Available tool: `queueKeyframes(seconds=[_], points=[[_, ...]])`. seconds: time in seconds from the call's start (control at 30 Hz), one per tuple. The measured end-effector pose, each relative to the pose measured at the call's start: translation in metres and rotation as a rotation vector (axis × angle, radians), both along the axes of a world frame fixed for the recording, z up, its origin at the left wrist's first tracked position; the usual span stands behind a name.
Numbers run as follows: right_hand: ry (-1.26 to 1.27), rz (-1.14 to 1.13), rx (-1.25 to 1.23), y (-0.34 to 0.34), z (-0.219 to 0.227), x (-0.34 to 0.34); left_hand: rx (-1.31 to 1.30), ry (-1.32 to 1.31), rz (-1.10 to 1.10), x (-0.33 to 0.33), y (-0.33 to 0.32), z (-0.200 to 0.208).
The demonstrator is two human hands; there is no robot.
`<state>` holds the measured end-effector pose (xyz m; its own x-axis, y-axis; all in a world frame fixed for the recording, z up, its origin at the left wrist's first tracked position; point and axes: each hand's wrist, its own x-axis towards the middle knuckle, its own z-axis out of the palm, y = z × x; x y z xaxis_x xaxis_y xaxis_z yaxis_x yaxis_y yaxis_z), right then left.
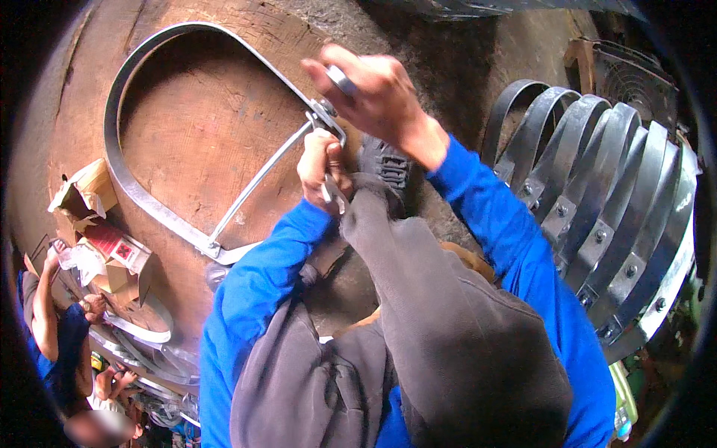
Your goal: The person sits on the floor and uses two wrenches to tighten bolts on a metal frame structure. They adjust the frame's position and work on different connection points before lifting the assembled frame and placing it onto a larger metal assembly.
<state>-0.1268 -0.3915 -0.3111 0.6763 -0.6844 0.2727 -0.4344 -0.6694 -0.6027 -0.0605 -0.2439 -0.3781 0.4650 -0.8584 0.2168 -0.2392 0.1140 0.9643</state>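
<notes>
A large grey metal band clamp (134, 170) lies on the round wooden tabletop (202, 119), with a thin straight bar (261, 179) across its opening. At its bolted end (323, 112) both of my hands are at work. My left hand (321, 168) is closed just below the bolt, round what looks like a spanner (334, 196); its jaw-like end sticks out by my wrist. Above the bolt, my right hand (385, 93) is closed on a shiny silver metal tool (341, 80). The fingers hide most of it, and slight blur softens its outline.
Several similar bolted bands (597, 201) stand nested at the right. Open cardboard boxes (123, 257) sit on the table's left edge, near a co-worker's hand (93, 308). Curved metal pieces (142, 328) lie beside them. A dark shoe (385, 164) shows below my hands.
</notes>
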Motion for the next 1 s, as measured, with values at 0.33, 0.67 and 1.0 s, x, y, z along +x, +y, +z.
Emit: queueKeyframes(seconds=[0.33, 0.67, 1.0], points=[[0.479, -0.011, 0.213, -0.105, -0.062, 0.101, -0.070, 0.019, -0.103, -0.001, -0.006, -0.004], [-0.071, 0.142, -0.042, 0.001, 0.005, -0.039, -0.039, 0.020, -0.080, 0.001, -0.007, 0.005], [-0.111, 0.107, -0.047, -0.016, -0.015, 0.043, -0.010, -0.045, -0.071, 0.007, -0.003, 0.003]])
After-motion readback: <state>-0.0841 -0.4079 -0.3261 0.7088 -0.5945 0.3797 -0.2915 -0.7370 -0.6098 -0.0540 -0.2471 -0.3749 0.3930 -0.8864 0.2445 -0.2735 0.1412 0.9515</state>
